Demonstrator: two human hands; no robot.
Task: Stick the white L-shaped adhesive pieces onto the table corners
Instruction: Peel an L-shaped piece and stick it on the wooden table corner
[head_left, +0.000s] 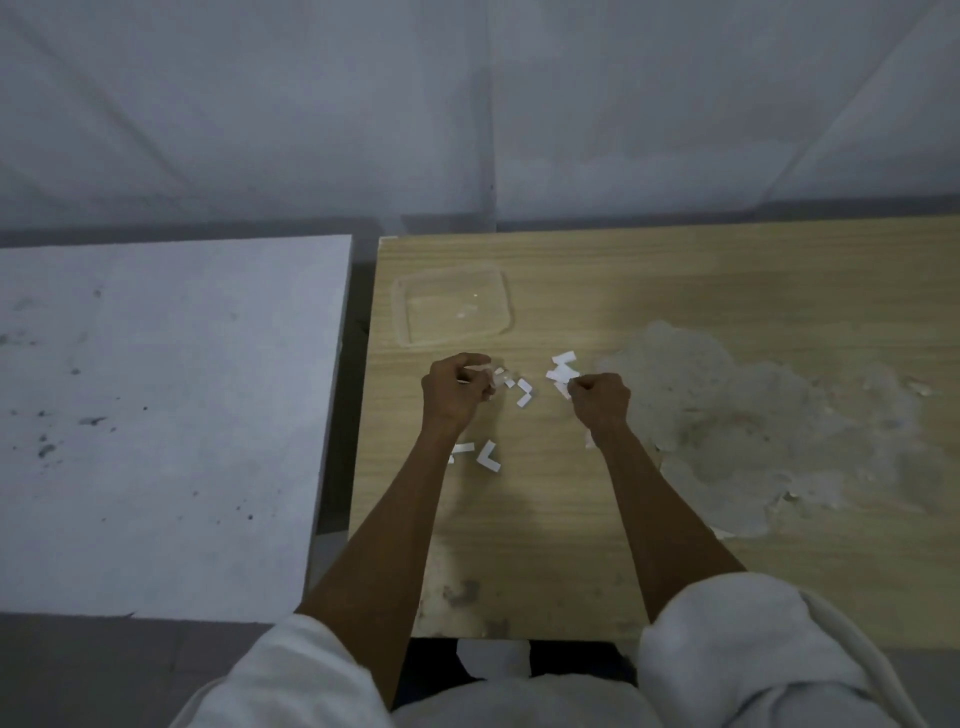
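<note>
Surface: pale wood-grain tabletop (545, 519), flat and matt, with both bare forearms stretched out across it from its near edge.
Held piece: a small white scrap (479, 370), thin and paper-like, shows between the left fingertips; its full outline is hidden by the fingers.
Left hand: the left hand (457, 389) is raised at the wrist, back towards the camera, its fingers curled in and pinching the white scrap against the thumb.
Right hand: the right hand (600, 400) is level with the left and well apart from it, knuckles up and fingers curled tight like a fist. Its fingertips meet the edge of a white heap; whether they grasp a piece cannot be told.
Heap at the right grip: a few flat white pieces (563, 371) overlap on the wood just left of and beyond the right fingertips.
Pieces at the left grip: small L-shaped pieces (524, 392), crisp-edged and bright white, lie just right of the left fingers, between the two hands.
Pieces behind the left grip: an L-shaped corner piece (488, 456) and a short strip (462, 448) lie beside the left forearm, nearer the person.
Tray: a clear plastic tray (402, 312), shallow, square with rounded corners, sits beyond the left hand, near the table's far left corner.
Worn patch: a rough, pale, peeled patch (753, 431) spreads to the right of the right hand.
Sleeves: loose white sleeves (753, 649) are pushed up to the elbows.
Second table: a grey-white table (156, 415), speckled with dark marks, stands left of the left hand across a narrow gap.
Backdrop: a creased white sheet (467, 104) hangs beyond both tables.
</note>
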